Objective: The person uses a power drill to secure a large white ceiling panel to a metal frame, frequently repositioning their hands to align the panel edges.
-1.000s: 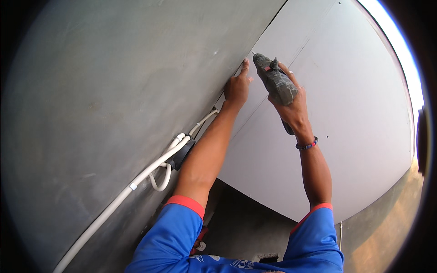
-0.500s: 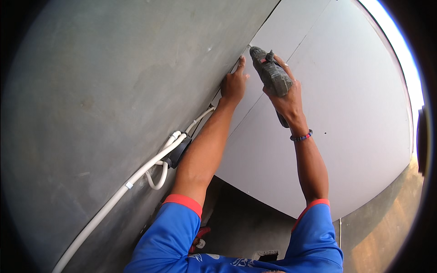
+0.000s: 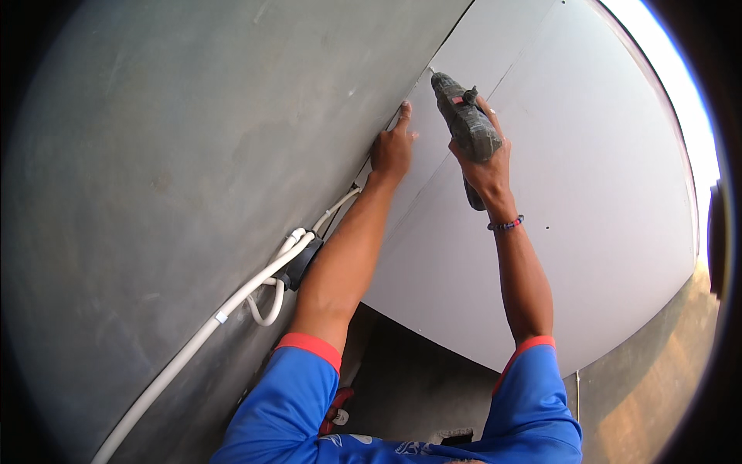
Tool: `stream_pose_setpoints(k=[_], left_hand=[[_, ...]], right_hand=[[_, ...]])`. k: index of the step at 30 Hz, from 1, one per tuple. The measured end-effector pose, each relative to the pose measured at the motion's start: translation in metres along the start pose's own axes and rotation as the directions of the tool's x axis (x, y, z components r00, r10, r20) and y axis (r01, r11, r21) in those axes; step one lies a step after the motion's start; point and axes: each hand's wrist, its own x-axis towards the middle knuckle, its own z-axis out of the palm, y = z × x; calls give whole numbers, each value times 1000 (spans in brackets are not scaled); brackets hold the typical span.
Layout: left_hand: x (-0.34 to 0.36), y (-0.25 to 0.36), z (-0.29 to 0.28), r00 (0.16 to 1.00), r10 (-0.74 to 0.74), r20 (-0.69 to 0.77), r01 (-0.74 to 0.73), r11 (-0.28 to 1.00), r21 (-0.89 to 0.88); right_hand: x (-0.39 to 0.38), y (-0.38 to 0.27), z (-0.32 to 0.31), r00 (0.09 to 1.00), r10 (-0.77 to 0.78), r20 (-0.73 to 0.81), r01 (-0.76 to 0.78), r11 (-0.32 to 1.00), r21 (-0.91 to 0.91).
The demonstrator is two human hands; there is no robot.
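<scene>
Head view: pale-scuffed dark-grey drill [image 3: 464, 120] with red patch [image 3: 457, 100], in right grip [image 3: 489, 172].

The drill [image 3: 464, 116] is coloured dark grey, marked with a red patch and pale smudges. Behind the drill, a pale grey panel [image 3: 610, 193] is crossed by thin dark lines. Left of the drill, a wall [image 3: 193, 139] is mottled grey. Below the drill, a bracelet [image 3: 506, 225] is patterned dark blue and red; a blue shirt [image 3: 533, 394] is trimmed coral red and printed white.
</scene>
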Motion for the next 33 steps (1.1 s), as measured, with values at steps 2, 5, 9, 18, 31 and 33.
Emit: stream_pose_setpoints(k=[2,5,9,18,31,33], left_hand=[[2,8,-3,999,-25,36,26,999,-23],[2,19,-13,964,-156,217,161,987,-9],[5,29,-23,937,-211,279,214,977,18],[4,28,-23,952,-174,252,173,985,23],[7,27,-22,937,-234,259,228,972,53],[6,25,-19,947,-215,240,211,977,42]], right_hand=[[1,6,-3,1000,7,-6,-7,1000,-8],[3,9,-9,995,-25,-95,26,1000,13],[21,11,-15,959,-89,-269,89,996,-15],[67,23,-14,957,-87,-275,77,996,-49],[150,19,-55,859,-145,-491,144,989,-40],[174,29,-61,813,-222,-538,184,975,-123]])
